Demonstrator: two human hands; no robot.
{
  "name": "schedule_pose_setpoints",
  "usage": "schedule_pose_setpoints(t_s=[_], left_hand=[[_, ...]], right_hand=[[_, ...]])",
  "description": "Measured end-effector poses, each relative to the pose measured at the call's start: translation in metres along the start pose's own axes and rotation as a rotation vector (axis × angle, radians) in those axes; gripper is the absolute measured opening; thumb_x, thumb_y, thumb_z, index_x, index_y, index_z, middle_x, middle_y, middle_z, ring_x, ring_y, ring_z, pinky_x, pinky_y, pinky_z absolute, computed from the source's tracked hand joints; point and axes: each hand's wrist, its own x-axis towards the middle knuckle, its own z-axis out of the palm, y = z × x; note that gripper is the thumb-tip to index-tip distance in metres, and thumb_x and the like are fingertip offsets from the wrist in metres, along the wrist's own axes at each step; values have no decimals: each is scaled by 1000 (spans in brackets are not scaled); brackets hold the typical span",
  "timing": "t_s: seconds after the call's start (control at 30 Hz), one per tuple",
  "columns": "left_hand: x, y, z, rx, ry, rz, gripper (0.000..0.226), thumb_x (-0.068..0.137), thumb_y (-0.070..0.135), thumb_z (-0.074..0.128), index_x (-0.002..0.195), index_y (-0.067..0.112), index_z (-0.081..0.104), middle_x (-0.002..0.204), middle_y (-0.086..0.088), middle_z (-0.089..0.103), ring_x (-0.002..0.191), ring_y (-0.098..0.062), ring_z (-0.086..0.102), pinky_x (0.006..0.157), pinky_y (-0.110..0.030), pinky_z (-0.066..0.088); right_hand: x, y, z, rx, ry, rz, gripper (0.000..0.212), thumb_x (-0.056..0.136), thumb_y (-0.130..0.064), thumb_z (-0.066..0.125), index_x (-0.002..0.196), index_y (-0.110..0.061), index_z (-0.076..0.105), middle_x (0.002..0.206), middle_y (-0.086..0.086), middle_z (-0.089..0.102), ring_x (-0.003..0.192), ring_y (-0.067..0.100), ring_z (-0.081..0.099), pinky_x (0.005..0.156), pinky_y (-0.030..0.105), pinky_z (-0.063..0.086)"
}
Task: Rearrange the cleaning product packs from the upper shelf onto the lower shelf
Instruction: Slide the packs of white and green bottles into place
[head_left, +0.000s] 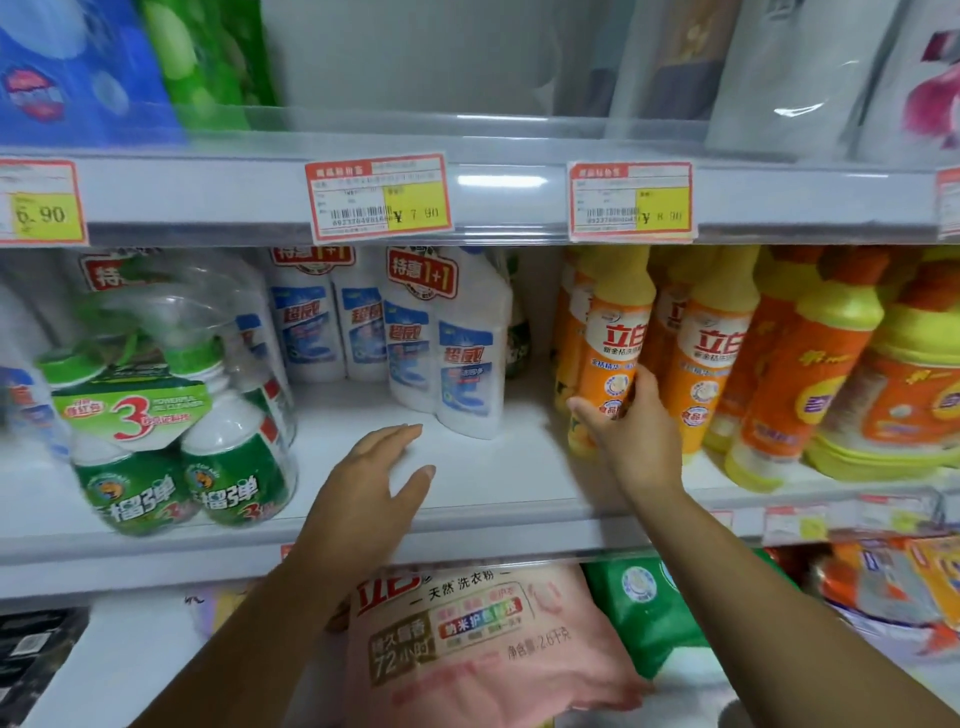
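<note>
Right hand (626, 426) wrapped around upright orange bottle pack (613, 353) on the middle shelf (498, 483) — nearer by far; left hand (371, 478) spread, empty, hovering left of it — lower shelf (130, 660) directly below.

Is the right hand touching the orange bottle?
Touching. The head view shows the right hand wrapped around the lower part of the orange bottle, fingers pressed on its label.
</note>
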Motion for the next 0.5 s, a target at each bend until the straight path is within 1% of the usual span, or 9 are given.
schedule_pose_setpoints(t_s=[0.1,0.23,0.37,0.5], left_hand=[[0,-2,-2,11,5,0,48,90,34,56,136,28,46,139,10,46,118,-6,49,105,-35,39],[-3,-1,-4,9,4,-5,47,90,35,56,136,30,46,139,12,45,119,-4,47,105,-30,38],[-4,1,-5,-7,0,-2,48,89,34,57,136,29,46,139,11,46,119,-5,47,106,-33,38],[-6,1,-5,-10,-8,-1,48,89,34,57,136,29,46,138,11,46,118,-4,48,105,-33,39]], right_hand=[[-1,0,4,-17,27,-2,61,77,-41,75,127,-20,46,116,1,64,101,26,62,75,29,41],[-2,1,5,-10,41,7,61,76,-44,75,126,-22,46,114,-1,64,99,24,63,77,32,46],[-3,3,6,-15,25,25,63,77,-43,75,128,-21,45,119,1,64,103,25,62,83,36,49],[-4,3,6,-17,20,17,60,79,-42,73,128,-21,45,121,0,63,105,25,62,83,35,48]])
